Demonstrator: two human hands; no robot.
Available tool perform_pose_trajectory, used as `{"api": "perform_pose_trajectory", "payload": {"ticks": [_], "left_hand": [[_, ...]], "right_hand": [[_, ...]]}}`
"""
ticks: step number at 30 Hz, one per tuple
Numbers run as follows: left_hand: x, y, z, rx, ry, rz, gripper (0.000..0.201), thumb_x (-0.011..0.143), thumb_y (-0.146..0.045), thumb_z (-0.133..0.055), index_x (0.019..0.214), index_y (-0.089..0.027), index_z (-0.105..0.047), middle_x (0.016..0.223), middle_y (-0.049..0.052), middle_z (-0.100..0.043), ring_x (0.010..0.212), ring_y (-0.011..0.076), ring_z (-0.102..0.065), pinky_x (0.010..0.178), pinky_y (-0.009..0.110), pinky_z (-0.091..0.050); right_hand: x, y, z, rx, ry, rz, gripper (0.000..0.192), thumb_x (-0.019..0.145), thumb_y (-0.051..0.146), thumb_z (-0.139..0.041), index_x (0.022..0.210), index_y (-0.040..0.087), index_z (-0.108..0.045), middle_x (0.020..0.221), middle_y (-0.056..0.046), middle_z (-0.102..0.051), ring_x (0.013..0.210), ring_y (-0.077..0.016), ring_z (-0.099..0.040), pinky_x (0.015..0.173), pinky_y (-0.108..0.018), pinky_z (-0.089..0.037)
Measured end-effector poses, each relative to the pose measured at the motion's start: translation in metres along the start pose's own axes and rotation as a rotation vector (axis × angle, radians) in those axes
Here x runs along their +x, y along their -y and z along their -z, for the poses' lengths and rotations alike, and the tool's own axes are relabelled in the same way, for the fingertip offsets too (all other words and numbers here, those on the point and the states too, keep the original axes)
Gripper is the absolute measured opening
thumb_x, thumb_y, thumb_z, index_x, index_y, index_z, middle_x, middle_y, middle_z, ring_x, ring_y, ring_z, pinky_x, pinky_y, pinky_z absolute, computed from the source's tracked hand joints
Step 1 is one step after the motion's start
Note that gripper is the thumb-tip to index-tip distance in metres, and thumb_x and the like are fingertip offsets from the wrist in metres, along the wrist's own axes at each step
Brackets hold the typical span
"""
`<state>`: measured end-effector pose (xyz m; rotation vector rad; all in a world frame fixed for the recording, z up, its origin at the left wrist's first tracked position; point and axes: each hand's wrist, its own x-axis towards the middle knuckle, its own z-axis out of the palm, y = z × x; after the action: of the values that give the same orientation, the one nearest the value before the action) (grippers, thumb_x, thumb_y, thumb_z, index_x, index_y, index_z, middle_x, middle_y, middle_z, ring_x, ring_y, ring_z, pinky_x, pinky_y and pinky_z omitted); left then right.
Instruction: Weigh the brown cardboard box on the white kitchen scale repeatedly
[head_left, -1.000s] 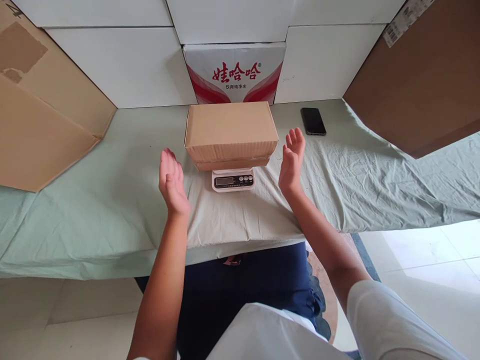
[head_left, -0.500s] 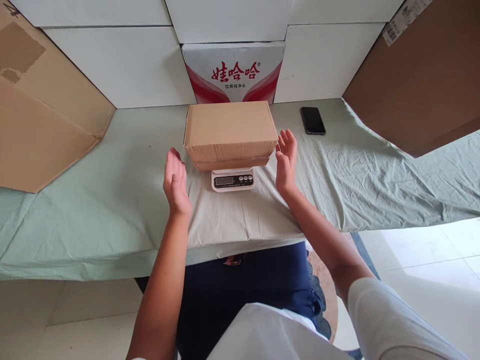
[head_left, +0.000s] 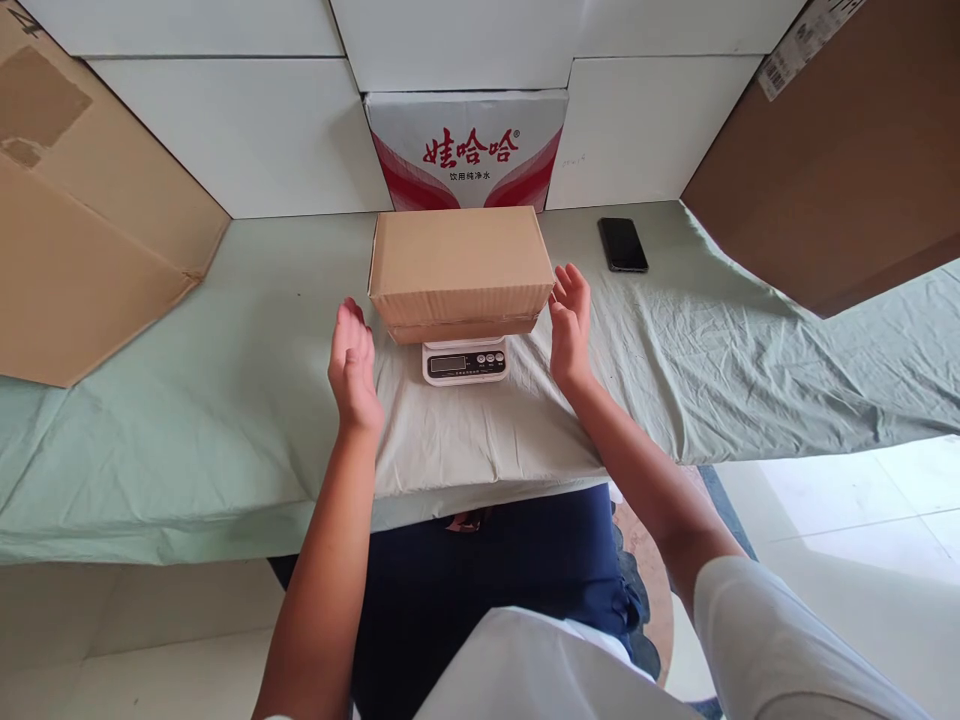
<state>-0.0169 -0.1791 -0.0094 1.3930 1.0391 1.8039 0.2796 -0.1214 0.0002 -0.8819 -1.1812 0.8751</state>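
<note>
Box (head_left: 462, 252), of plain brown cardboard with a flat top, rests on a small white scale (head_left: 465, 377) and overhangs it to both sides. The front of the scale projects from under the box toward the person, bearing a rectangular display (head_left: 448, 364) and, to the right of it, three round buttons (head_left: 490, 359); no reading can be made out. The two hands stand apart, one at each end of the box. The left hand (head_left: 354, 368) is raised beside the left end with a visible gap, its fingers extended, thumb away from the fingertips, and grips nothing. The right hand (head_left: 571, 325) is likewise unclenched, its fingers reaching along the right end; whether they touch the cardboard cannot be told. Scale and box stand on a pale green cloth (head_left: 225, 420), wrinkled at the right. A black phone (head_left: 622, 245) lies on the cloth beyond the right hand. Behind the box, a printed carton (head_left: 469, 108) with red lettering stands between white panels (head_left: 232, 130). Large cardboard sheets flank the area, one at the left (head_left: 112, 230) and one at the right (head_left: 832, 170).
</note>
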Motion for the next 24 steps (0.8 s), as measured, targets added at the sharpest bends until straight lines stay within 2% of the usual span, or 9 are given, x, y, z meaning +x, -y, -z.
{"api": "perform_pose_trajectory", "payload": {"ticks": [10, 15, 24], "left_hand": [[-0.0002, -0.0015, 0.0001, -0.003, -0.017, 0.014, 0.064, 0.098, -0.066, -0.052, 0.156, -0.037, -0.052, 0.174, -0.001, -0.040, 0.167, 0.0264, -0.025, 0.138, 0.048, -0.024], [0.0007, -0.0036, -0.0015, 0.053, -0.023, 0.034, 0.070, 0.097, -0.069, -0.051, 0.158, -0.035, -0.050, 0.175, 0.001, -0.039, 0.166, 0.0257, -0.028, 0.136, 0.046, -0.027], [0.0006, -0.0052, -0.0025, 0.084, -0.004, 0.044, 0.077, 0.096, -0.076, -0.045, 0.160, -0.033, -0.045, 0.177, 0.004, -0.033, 0.167, 0.0278, -0.022, 0.137, 0.048, -0.025]], "right_hand": [[0.0002, 0.0022, 0.0008, -0.020, 0.002, -0.004, 0.071, 0.085, 0.069, -0.060, 0.147, 0.041, -0.040, 0.169, -0.002, -0.038, 0.163, -0.0321, -0.033, 0.135, -0.066, -0.026], [0.0001, 0.0034, 0.0000, -0.010, -0.001, -0.011, 0.071, 0.084, 0.069, -0.061, 0.146, 0.041, -0.041, 0.168, -0.002, -0.040, 0.163, -0.0325, -0.033, 0.135, -0.066, -0.026], [0.0007, 0.0076, -0.0016, 0.004, -0.017, -0.025, 0.071, 0.083, 0.065, -0.062, 0.145, 0.037, -0.041, 0.167, -0.004, -0.040, 0.161, -0.0321, -0.035, 0.135, -0.063, -0.027]]}}
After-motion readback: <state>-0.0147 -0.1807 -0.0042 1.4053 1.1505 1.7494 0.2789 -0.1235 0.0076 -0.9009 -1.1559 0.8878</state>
